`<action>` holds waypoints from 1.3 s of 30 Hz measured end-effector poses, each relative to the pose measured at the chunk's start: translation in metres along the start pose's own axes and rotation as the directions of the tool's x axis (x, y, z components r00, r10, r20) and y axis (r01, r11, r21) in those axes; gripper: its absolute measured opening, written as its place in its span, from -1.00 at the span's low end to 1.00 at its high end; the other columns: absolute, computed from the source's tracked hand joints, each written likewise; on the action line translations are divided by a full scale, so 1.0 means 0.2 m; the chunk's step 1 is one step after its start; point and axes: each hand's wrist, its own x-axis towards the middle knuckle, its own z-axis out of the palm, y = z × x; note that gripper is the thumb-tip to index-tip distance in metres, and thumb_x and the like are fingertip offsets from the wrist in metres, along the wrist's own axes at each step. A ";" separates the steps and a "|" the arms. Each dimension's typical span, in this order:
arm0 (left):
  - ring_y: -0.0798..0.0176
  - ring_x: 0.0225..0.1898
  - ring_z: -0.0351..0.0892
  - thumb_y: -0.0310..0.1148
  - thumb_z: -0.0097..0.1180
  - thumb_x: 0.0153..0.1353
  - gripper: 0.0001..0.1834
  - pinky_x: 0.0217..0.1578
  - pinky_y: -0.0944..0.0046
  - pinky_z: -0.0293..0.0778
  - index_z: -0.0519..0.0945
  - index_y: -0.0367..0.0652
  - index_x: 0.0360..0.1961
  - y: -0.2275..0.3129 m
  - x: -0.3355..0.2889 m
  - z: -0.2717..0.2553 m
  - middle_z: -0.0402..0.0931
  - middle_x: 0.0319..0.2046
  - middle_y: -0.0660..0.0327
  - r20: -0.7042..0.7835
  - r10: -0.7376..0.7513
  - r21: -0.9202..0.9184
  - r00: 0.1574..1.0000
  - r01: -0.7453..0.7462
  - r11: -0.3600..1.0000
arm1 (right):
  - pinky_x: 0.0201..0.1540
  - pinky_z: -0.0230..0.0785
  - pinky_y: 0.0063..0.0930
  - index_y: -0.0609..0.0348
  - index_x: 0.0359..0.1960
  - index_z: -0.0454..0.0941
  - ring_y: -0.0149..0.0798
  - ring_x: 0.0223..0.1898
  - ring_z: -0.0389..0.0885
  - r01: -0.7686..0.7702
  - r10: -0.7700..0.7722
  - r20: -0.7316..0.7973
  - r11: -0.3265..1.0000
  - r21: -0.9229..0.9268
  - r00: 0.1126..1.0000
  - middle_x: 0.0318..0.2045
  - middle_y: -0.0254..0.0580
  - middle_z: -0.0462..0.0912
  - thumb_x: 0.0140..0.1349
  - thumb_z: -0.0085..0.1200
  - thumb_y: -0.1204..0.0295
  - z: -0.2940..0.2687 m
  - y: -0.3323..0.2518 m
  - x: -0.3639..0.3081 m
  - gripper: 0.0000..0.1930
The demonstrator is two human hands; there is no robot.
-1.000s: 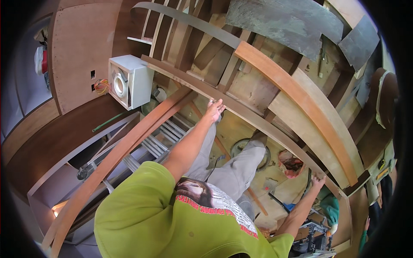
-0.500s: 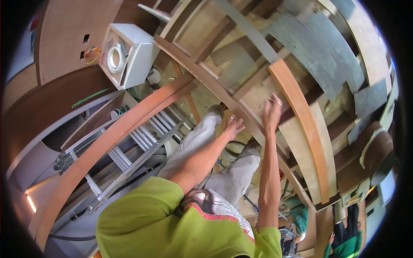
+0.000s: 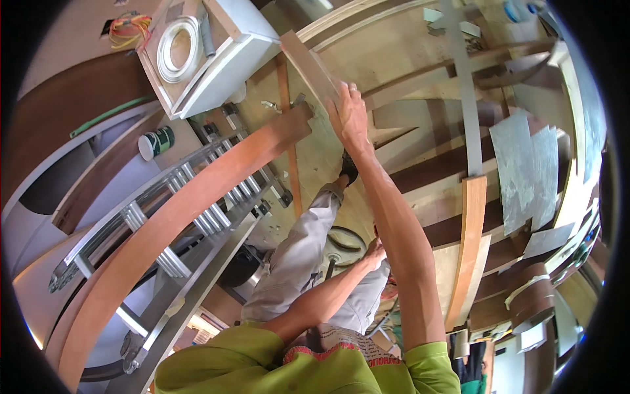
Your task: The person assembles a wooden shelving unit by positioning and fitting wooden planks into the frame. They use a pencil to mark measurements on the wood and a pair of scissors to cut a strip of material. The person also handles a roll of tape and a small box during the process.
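Note:
A brown wooden board (image 3: 307,64) slants down from the upper middle, and my right hand (image 3: 351,121) is closed around its edge. Below the grip, my right forearm covers the rest of the board. Lower down, in front of my thigh, my left hand (image 3: 375,255) looks curled. Its fingertips are partly behind the right forearm, so what they hold is hidden. To the left of the hands, a long curved reddish-brown wooden strip (image 3: 190,200) arches over an aluminium ladder (image 3: 174,259).
A white box-like cabinet (image 3: 239,56) with a white roll (image 3: 178,49) on it stands at the upper left. A round green-and-white can (image 3: 156,143) lies by the ladder. On the right are wooden ribs, an orange-brown strip (image 3: 468,243) and grey-green sheets (image 3: 512,171).
My right hand has moved up and left onto the board, while my left hand has dropped lower. The board has turned and shifted, and the whole view has swung round.

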 end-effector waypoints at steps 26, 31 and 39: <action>-0.19 0.12 0.33 -0.37 0.01 0.24 -0.47 0.12 0.00 0.28 0.24 -0.30 0.21 2.40 0.26 -0.21 0.30 0.14 -0.15 0.176 0.984 0.907 0.024 -0.393 -0.153 | -0.18 0.36 -0.17 0.06 -0.11 0.54 -0.01 -0.24 0.50 -0.076 0.062 -0.087 0.984 -0.162 0.994 -0.34 -0.06 0.51 0.11 0.15 0.42 0.38 0.01 0.18 -0.73; -0.07 0.12 0.38 -0.31 0.14 0.16 -0.44 0.08 0.06 0.37 0.33 -0.17 0.20 2.80 0.19 -0.12 0.36 0.12 -0.04 0.327 0.878 0.941 0.350 -0.036 -0.336 | -0.10 0.27 -0.11 0.02 -0.07 0.50 0.01 -0.11 0.44 -0.134 0.135 0.002 0.984 -0.113 0.991 -0.20 -0.05 0.48 0.13 0.10 0.38 0.35 -0.01 0.17 -0.71; -0.05 0.04 0.47 -0.30 0.25 0.04 -0.52 0.03 0.07 0.39 0.52 -0.16 0.03 2.90 0.29 -0.21 0.50 -0.02 -0.03 0.410 0.812 0.909 0.415 -0.118 -0.399 | -0.06 0.28 -0.08 0.10 -0.09 0.50 0.06 -0.09 0.44 -0.192 0.178 -0.171 0.979 -0.072 0.969 -0.18 0.02 0.48 0.12 0.11 0.39 0.30 -0.10 -0.02 -0.70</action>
